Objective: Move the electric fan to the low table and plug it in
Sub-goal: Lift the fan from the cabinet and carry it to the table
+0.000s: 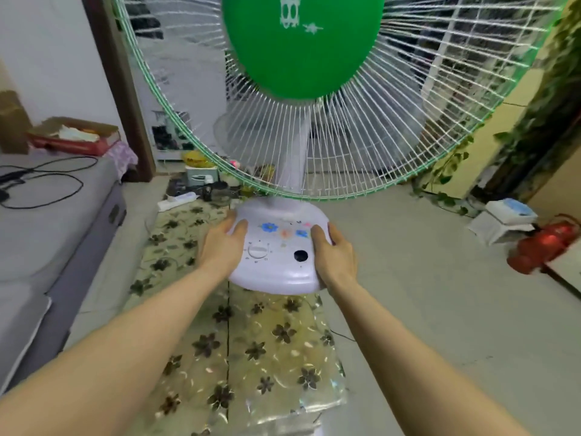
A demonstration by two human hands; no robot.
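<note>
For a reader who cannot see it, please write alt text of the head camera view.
Two bare hands, left hand and right hand, grip the sides of a white fan base over a low table with a flowered cloth. The fan's green-rimmed grille fills the upper view; a power strip lies beyond.

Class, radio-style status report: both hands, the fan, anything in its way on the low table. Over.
Left hand and right hand grip the fan base sides. Fan over the low table. Power strip and clutter at the far end. Over.
</note>
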